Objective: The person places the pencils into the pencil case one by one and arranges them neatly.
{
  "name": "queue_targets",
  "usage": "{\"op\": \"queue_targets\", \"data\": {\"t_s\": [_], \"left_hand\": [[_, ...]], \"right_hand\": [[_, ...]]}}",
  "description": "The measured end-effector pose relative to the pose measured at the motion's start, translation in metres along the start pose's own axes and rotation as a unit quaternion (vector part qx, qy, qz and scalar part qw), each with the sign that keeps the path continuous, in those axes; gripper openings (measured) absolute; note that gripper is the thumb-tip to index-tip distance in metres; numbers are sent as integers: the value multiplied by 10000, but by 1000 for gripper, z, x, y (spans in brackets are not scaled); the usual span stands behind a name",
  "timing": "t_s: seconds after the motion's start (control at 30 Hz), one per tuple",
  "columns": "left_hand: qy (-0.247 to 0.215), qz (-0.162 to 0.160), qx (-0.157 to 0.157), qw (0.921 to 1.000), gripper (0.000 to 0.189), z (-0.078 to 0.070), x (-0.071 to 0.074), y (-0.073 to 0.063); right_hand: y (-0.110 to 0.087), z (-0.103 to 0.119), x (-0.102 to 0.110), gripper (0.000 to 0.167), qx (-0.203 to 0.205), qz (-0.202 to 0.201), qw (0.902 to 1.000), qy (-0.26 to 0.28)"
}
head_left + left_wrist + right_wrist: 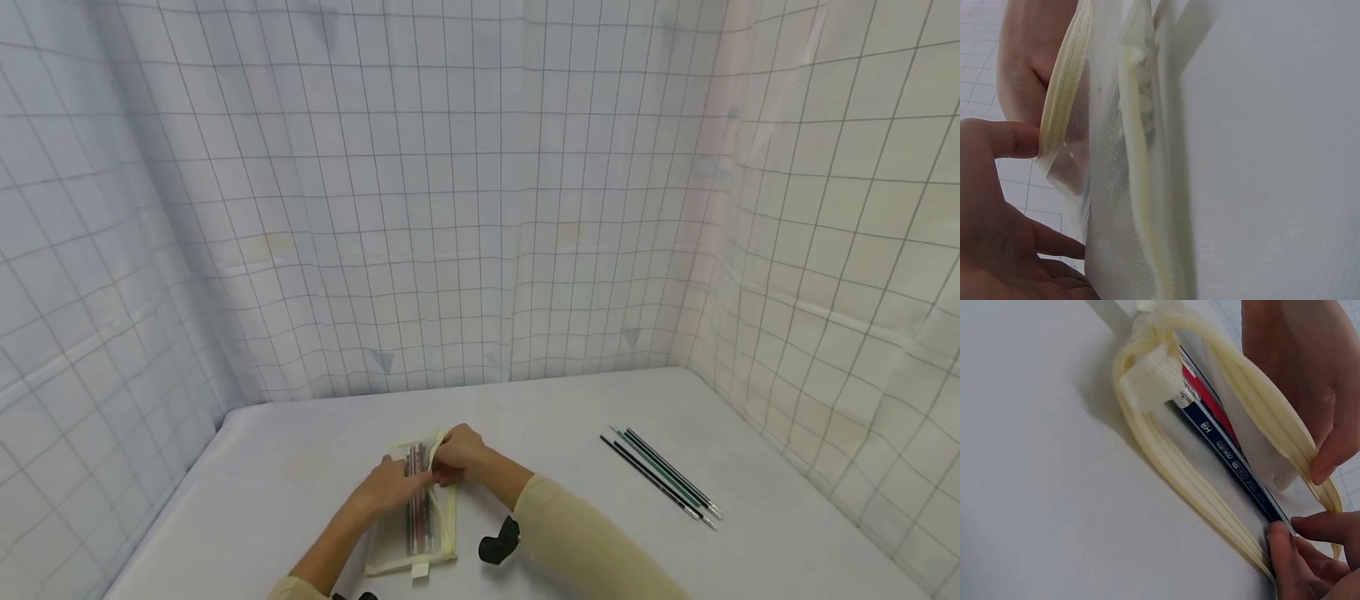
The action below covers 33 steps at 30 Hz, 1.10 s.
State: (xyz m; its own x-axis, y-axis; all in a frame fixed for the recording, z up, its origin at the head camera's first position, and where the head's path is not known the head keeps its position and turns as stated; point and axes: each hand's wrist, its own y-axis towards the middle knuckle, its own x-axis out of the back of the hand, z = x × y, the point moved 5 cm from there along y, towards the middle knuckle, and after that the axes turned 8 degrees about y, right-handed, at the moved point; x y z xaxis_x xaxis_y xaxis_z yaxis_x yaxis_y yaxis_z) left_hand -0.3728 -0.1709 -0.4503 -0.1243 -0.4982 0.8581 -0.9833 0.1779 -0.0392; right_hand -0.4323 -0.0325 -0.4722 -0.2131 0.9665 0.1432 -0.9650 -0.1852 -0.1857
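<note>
Rising behind and at both sides, a gridded white cloth (420, 192) walls in the white table (555, 417). On the table, left of its middle, lies the cream-edged mesh pouch (388, 543), its mouth gaping along the zip. It looks light, limp and thin, so it would likely sag and crease unless steadied; the thicker zip band (1272, 425) seems the best place to take hold, the mesh itself being easier to snag.

At that band, the left hand (390, 487) pinches the edge between thumb and fingers, the rest of the hand loosely spread against the pouch. The right hand (459, 450) reaches in at the mouth, its thumb and fingertips closed on the end of a dark blue pencil (1225, 450).

Well apart to the right lie several loose pencils (660, 471), side by side at a slant. Inside the pouch, more pencils lie lengthwise, a red pencil (1207, 394) just beside the dark blue one. They look stiff and light, perhaps a little slippery on their painted sides; a grip at mid-shaft should balance best, sparing the points.

Smallest, a pale tab (420, 571) juts from the pouch's near end.
</note>
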Motion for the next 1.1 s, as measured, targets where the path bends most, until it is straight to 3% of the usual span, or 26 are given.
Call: {"op": "queue_targets", "data": {"t_s": [0.2, 0.47, 0.77, 1.1], "left_hand": [[177, 6, 135, 9998, 79, -1, 3, 1], [273, 8, 211, 9994, 78, 2, 4, 2], [357, -1, 215, 9991, 81, 2, 0, -1], [315, 3, 193, 9993, 80, -2, -4, 1]], "right_hand": [[-3, 9, 13, 4, -102, 546, 9981, 266], [-5, 13, 27, 13, -81, 692, 9971, 313], [-14, 18, 45, 16, -42, 648, 9978, -145], [-18, 18, 86, 29, -64, 507, 9977, -440]]}}
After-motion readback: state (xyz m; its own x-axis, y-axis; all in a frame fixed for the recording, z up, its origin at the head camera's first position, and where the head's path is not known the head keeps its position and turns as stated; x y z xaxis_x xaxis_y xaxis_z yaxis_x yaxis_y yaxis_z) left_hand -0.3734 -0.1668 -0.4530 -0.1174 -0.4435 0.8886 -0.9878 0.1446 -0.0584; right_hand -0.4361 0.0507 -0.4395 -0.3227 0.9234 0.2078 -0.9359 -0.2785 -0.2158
